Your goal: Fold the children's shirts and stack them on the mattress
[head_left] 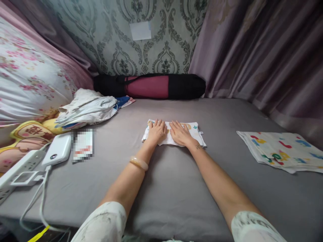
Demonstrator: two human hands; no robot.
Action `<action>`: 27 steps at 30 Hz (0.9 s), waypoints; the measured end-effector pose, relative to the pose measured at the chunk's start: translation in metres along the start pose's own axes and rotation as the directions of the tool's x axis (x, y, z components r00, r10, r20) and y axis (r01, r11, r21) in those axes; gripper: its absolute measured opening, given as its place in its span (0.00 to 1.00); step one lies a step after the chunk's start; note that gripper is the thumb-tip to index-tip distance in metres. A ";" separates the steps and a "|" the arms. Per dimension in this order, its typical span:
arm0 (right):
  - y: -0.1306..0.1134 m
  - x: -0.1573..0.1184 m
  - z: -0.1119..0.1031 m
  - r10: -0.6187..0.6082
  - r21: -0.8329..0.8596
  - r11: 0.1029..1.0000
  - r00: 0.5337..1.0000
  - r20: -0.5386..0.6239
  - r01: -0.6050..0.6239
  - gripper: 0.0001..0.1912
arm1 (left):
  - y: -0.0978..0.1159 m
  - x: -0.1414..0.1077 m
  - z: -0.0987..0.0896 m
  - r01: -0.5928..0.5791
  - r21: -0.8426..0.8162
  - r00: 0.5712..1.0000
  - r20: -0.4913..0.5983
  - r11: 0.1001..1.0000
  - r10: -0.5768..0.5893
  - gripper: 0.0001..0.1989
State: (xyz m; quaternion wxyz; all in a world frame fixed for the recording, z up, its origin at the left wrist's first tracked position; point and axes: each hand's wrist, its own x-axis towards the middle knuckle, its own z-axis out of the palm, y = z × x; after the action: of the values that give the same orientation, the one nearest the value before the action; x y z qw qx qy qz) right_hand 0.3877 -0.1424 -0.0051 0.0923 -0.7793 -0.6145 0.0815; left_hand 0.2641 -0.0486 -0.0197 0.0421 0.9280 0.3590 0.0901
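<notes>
A small folded white cloth (193, 129) with a colourful print lies flat on the grey sheet. My left hand (156, 130) rests palm down on its left part, fingers stretched forward. On the middle of the same cloth lies my right hand (179, 133), flat with fingers spread. Both palms touch the fabric, and neither hand grips it. Parts of the cloth are hidden beneath them. A pale bangle (138, 163) circles my left forearm.
Folded printed cloths (282, 148) lie at the right. Crumpled clothes (88, 106) sit at the left, near a white power bank (58, 148), a power strip (24, 166) with cables, and a blurred packet (83, 145). A black and red long bag (148, 86) lies along the back.
</notes>
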 end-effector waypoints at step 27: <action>0.013 -0.010 0.000 0.075 -0.041 0.996 0.997 0.013 -0.075 0.29 | 0.012 -0.006 0.005 -0.062 -0.016 0.993 0.097 0.998 0.063 0.28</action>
State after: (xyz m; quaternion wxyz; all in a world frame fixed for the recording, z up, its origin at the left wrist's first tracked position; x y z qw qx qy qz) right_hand 0.3974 -0.1545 -0.0076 0.0690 -0.8029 -0.5870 0.0779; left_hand 0.2685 -0.0614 -0.0241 0.0628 0.9418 0.3265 0.0485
